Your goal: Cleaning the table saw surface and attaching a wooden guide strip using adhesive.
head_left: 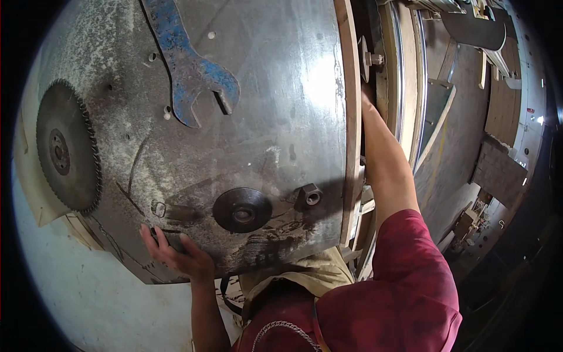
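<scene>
My left hand is at the near left of the grey metal saw table, its fingers and thumb curled about a dark thing I cannot make out. Just beyond it lies a small metal piece. My right arm reaches down past the table's wooden right edge; the fingers of that hand are hidden in the gap. Close to it, a disc on a shaft with a threaded end shows in the gap. On the table lie a round dark flange and a hex nut.
A toothed circular saw blade lies at the table's left. Farther off is a large open-end wrench with worn blue paint. To the right run metal-edged rails, with boards and wood scraps beyond.
</scene>
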A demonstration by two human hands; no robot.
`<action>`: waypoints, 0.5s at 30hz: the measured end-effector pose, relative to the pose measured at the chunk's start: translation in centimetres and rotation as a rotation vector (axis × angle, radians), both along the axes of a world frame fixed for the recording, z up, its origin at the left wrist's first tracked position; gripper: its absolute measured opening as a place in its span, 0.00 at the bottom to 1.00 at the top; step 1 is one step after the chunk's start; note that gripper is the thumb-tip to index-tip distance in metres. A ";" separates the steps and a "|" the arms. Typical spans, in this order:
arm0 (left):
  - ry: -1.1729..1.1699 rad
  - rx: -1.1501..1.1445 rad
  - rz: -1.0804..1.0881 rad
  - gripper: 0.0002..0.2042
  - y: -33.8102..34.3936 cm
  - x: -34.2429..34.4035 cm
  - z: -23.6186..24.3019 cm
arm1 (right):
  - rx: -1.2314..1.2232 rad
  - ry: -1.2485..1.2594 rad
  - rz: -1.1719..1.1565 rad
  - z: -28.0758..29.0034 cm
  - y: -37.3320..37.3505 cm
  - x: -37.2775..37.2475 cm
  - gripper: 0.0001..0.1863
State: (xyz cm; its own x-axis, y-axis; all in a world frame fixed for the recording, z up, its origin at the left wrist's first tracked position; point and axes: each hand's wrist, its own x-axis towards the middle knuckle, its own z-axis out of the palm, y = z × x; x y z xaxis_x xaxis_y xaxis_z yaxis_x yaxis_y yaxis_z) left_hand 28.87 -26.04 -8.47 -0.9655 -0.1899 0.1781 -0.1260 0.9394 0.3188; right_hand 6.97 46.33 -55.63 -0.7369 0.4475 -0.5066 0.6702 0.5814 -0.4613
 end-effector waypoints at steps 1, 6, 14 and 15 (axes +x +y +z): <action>-0.021 -0.026 0.010 0.23 -0.1 0.2 0.1 | 0.063 -0.030 0.086 -0.2 -2.2 0.8 0.27; -0.001 0.049 0.053 0.24 0.6 0.0 0.7 | 0.424 -0.117 0.523 7.5 -8.9 0.4 0.18; -0.008 -0.024 0.023 0.24 0.5 0.0 0.7 | 0.701 0.004 0.650 21.7 -17.2 -1.1 0.13; -0.001 -0.033 0.021 0.24 0.4 -0.1 0.6 | 0.619 0.096 0.507 22.3 -19.8 0.0 0.13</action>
